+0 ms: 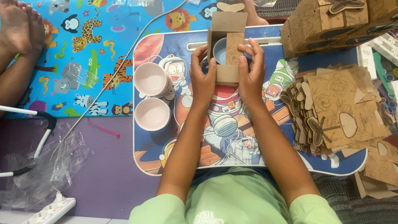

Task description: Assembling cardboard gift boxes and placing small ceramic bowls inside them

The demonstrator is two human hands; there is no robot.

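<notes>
Both hands, left hand (203, 81) and right hand (251, 74), are clamped on the brown cardboard box (227, 45), blue cup (220, 50) inside. Looks light, thin and crushable, so grip the side walls at 3 and 9 o'clock.

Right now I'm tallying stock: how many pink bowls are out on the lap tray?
2 show: one pink bowl at the tray's left edge, apparently topping a stack that may hide more, and another pink bowl just below it.
</notes>
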